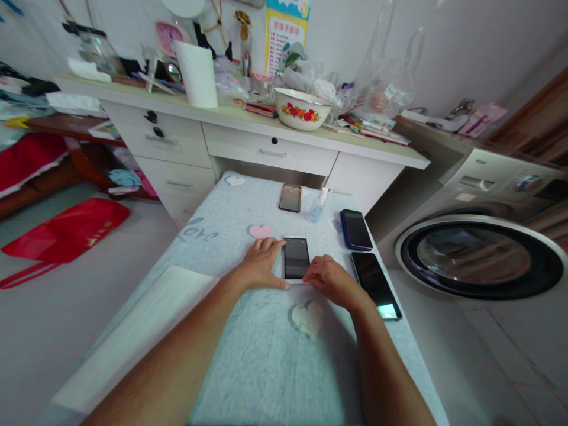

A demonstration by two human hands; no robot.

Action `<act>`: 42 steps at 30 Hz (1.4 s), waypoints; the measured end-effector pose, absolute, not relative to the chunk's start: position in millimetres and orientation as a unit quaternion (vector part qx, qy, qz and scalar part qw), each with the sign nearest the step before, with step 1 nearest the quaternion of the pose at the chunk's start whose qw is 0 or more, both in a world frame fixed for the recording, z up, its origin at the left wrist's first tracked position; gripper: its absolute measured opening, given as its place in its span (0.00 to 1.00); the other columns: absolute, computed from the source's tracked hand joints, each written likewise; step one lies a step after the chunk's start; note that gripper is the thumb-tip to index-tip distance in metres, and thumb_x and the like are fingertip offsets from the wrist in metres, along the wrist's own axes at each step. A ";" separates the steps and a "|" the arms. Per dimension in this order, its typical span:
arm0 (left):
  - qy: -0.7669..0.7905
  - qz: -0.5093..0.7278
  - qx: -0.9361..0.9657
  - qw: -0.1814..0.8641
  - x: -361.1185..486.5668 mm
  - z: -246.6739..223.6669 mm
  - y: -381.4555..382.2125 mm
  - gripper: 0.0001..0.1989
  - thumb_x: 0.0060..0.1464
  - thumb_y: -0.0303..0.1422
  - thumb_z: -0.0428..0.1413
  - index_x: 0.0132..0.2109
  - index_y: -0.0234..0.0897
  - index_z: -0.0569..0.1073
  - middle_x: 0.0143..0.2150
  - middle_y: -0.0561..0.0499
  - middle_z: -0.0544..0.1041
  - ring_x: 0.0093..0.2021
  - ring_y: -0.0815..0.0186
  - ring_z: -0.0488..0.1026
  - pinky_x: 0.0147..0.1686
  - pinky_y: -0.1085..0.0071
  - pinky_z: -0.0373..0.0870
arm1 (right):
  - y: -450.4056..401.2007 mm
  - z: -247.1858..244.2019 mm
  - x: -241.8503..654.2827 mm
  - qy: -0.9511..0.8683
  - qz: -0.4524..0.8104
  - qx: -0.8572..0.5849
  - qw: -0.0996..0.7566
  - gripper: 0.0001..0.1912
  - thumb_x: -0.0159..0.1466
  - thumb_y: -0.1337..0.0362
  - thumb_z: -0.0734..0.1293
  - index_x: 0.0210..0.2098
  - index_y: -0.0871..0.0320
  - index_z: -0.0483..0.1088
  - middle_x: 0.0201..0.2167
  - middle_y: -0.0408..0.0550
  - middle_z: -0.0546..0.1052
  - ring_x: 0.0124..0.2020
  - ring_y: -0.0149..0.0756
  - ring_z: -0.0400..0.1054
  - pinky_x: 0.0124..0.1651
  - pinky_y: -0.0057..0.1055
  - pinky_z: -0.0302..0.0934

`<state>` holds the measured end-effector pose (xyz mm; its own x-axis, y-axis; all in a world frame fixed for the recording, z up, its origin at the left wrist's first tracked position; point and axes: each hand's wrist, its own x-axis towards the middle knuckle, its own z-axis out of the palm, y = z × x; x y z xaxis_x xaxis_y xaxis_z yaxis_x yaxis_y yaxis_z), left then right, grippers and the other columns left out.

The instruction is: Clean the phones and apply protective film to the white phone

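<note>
A white phone point(296, 258) with a dark screen lies face up on the light blue cloth point(266, 355). Along its left edge rests my left hand point(263, 264), thumb spread toward the lower corner and fingertips near the upper one. My right hand point(326, 278) touches the phone's lower right corner with its fingers pinched together; whatever is between them is too small to name. Above the phone are a brown phone case point(290, 197) and a clear spray bottle point(317, 206). Two dark phones, one upper point(356, 229) and one lower point(376, 285), lie to the right.
A desk point(266, 127) across the back holds a flowered bowl point(302, 109), a white paper roll point(196, 74) and plastic bags. The washing machine point(479, 177) stands at the right. A red bag point(71, 231) lies on the floor at the left.
</note>
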<state>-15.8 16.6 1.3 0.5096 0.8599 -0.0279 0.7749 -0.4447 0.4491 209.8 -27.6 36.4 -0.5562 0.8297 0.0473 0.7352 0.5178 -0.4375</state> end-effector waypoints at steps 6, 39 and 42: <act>0.478 0.098 0.848 0.210 -16.5 1.2 17.0 0.54 0.31 0.55 0.63 0.64 0.43 0.52 0.61 0.43 0.58 0.60 0.47 0.54 0.58 0.54 0.55 | -27.3 39.3 217.5 -0.844 0.213 -0.476 0.126 0.13 0.57 0.76 0.63 0.29 0.56 0.77 0.29 0.44 0.77 0.35 0.32 0.67 0.41 0.28 0.57; 0.484 0.121 0.838 0.221 -15.2 7.5 15.3 0.26 0.33 0.47 0.65 0.36 0.40 0.65 0.47 0.48 0.62 0.50 0.56 0.60 0.49 0.65 0.62 | -17.2 20.9 194.7 -0.785 0.161 -0.570 0.180 0.11 0.60 0.74 0.63 0.32 0.57 0.77 0.34 0.48 0.76 0.40 0.36 0.66 0.47 0.29 0.55; 0.479 0.119 0.839 0.229 -15.8 10.7 14.8 0.24 0.33 0.46 0.66 0.34 0.39 0.65 0.46 0.49 0.62 0.49 0.57 0.60 0.49 0.65 0.62 | -17.1 19.3 194.0 -0.785 0.168 -0.567 0.186 0.11 0.59 0.75 0.64 0.32 0.57 0.77 0.33 0.48 0.76 0.40 0.35 0.66 0.47 0.29 0.55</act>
<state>-15.8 14.8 10.7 0.5123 0.8586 -0.0197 0.7499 -0.4359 0.4977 194.0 -17.1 19.3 -0.2884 0.9521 0.1017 0.8275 0.3013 -0.4738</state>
